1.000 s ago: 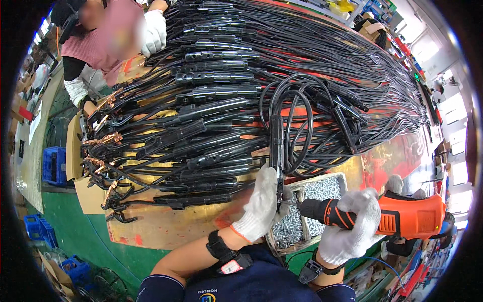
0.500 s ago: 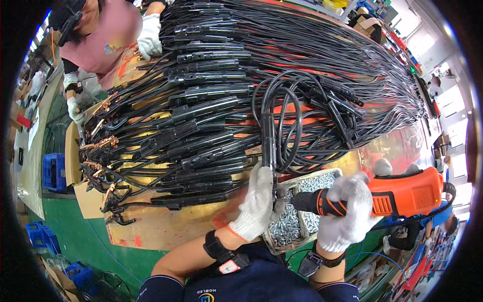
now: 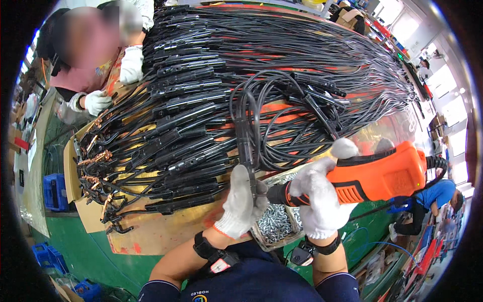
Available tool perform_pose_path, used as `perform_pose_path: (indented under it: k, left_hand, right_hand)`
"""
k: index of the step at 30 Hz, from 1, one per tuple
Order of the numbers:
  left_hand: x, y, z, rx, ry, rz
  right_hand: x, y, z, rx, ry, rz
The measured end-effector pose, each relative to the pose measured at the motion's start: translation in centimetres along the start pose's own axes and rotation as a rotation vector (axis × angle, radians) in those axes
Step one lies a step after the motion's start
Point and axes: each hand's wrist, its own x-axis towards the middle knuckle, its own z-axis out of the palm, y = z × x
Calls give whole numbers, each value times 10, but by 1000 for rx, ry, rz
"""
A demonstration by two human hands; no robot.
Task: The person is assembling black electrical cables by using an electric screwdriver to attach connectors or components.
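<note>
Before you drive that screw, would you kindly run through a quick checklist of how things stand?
1. Left hand grips the black cable handle: ok.
2. Right hand wrapped around the orange electric screwdriver: ok.
3. Driver tip against the handle: cannot tell, hidden behind the left hand.
4. Tray of screws right below the hands: ok.
5. Co-worker's gloved hand far from the tool: ok.

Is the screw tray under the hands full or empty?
Not empty: silvery screws cover the visible part of the tray; both gloved hands hide the rest, so its fill level cannot be told.

Orange-and-black screwdriver (image 3: 372,177), white gloves (image 3: 241,204), black cables (image 3: 201,116), green floor (image 3: 95,251)
</note>
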Motion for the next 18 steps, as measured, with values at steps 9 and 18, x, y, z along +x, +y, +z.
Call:
perform_pose_path:
  k: [9, 18]
  left_hand:
    - [-20, -7, 12, 53, -88, 117]
    - [-15, -1, 5, 190, -129, 94]
  right_hand:
    - [22, -4, -85, 109, 334, -322]
    - [11, 25, -116, 191, 368, -273]
